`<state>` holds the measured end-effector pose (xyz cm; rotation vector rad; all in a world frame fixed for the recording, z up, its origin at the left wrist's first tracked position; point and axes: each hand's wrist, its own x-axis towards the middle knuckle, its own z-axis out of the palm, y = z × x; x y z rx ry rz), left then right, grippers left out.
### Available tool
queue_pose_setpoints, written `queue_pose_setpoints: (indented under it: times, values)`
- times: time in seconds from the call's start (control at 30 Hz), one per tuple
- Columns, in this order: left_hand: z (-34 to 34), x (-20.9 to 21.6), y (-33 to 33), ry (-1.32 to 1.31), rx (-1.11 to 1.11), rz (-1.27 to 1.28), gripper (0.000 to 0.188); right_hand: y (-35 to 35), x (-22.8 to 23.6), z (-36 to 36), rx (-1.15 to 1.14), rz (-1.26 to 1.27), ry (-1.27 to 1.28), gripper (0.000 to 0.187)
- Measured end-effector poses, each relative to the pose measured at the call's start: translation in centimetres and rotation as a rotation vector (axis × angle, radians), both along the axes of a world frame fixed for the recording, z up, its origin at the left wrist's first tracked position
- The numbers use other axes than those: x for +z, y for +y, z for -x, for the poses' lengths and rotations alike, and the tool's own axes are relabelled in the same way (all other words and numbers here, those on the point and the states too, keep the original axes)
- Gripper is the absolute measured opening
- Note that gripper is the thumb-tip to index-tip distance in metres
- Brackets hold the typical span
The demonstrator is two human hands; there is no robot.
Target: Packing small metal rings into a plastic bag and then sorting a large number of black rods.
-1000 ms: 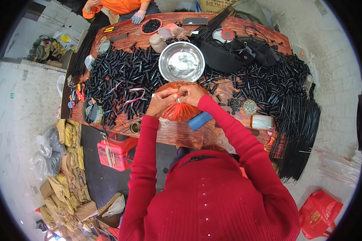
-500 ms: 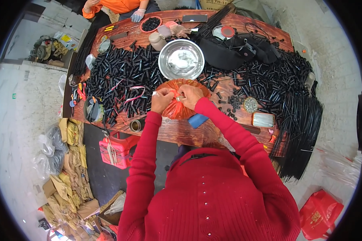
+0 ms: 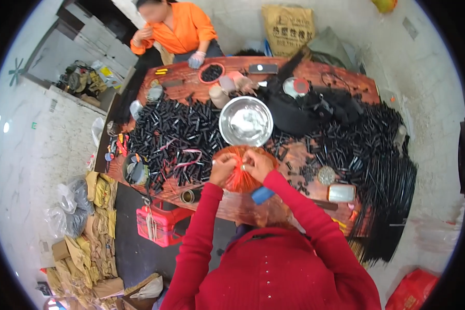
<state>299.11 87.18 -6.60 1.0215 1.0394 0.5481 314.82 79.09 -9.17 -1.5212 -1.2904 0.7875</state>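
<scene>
A red-orange plastic bag [image 3: 241, 184] sits on the wooden table near its front edge, bulging at the sides and gathered at the top. My left hand [image 3: 223, 170] pinches the gathered neck from the left. From the right, my right hand [image 3: 258, 165] grips the same bunched plastic, its fingers close to the left ones. What fills the bag cannot be made out. Just beyond it stands a shiny metal bowl [image 3: 246, 138]. A small blue object [image 3: 262, 195] lies against the bag's near right side.
Heaps of short black tubular pieces [image 3: 175, 137] cover the table [image 3: 232, 207] on both sides. Long black rods [image 3: 385, 201] overhang its right edge. A metal tin [image 3: 187, 196] stands at the front left, above a pink stool [image 3: 157, 223]. Another person [image 3: 178, 31] in orange sits across the table.
The view has tipped upward, so the table appears lower and more of the person in orange shows. Both hands remain at the bag's neck, with their fingers slightly shifted.
</scene>
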Motion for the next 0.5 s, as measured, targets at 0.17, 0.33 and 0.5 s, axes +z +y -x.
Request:
queue_pose_setpoints:
  times: [0.17,0.33,0.5]
  values:
    - [-1.0,-0.4,-0.7,0.043,0.003,-0.053,0.014,-1.2,3.3,0.7,-0.054,0.018,-0.111,0.028]
    - [-1.3,-0.7,-0.7,0.021,0.048,-0.075,0.016,-0.6,3.8,1.1,-0.167,-0.046,-0.12,0.026]
    - [0.3,-5.2,1.1,0.262,-0.043,-0.256,0.027,0.0,3.9,1.4,-0.119,-0.032,-0.196,0.023]
